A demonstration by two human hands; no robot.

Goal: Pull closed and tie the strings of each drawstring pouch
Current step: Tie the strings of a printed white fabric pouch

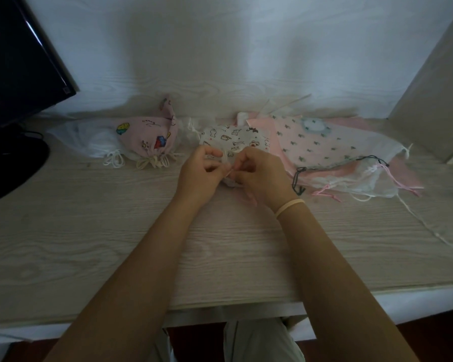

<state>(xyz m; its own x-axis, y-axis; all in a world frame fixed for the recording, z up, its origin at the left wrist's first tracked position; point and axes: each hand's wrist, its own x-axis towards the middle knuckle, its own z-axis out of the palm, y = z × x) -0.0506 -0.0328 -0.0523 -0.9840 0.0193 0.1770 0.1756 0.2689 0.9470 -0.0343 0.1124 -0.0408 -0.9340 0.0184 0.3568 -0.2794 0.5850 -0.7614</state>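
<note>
- Left hand (202,167) and right hand (256,173), fingers curled, pinching strings (229,173) of white printed pouch (236,141) at desk (89,231) centre, apparently knotting.
- Tied pink pouch (152,134) set aside left; untied pile (338,150) waiting right.

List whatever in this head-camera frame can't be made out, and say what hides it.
- Mouth and strings of the white cartoon-print pouch, head view: covered by the left hand and right hand; knot state unreadable.
- Pouches under the star-print pouch: overlapped, so their number is unclear.
- Monitor: cut off by the left edge.
</note>
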